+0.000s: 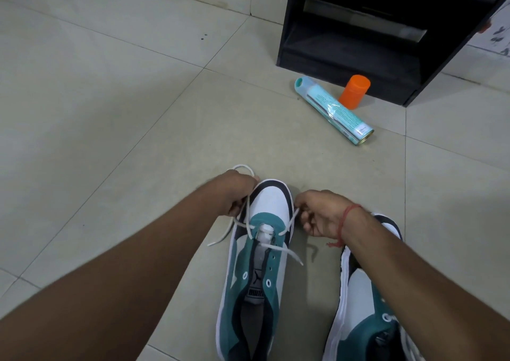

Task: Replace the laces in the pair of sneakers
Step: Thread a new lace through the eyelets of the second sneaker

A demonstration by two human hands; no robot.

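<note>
Sneaker, teal, white and black [258,272]: flat on the tiled floor [110,112], near centre, toe pointing to the far side. Most eyelets bare; tongue exposed.

Lace, white [249,220]: threaded through the eyelets nearest the toe only, crossing over the tongue. One end trails to the left on the floor; another lies across the right side of the shoe.

Left hand [237,193]: at the left of the toe, grip closed around a loop of the lace, which arcs out beyond the knuckles on the far side.

Right hand [321,213]: just right of the toe, grip pinching the lace's right strand; a red thread [346,222] circles the wrist.

Second sneaker, same colours [367,305]: near right, beside the first, partly hidden under the right forearm.

Spray can, pale teal [334,111]: lying on its side on the floor, far right of centre.

Orange container [354,91]: standing upright, touching or just behind the can.

Black cabinet [372,29]: far right, on the floor behind both.
</note>
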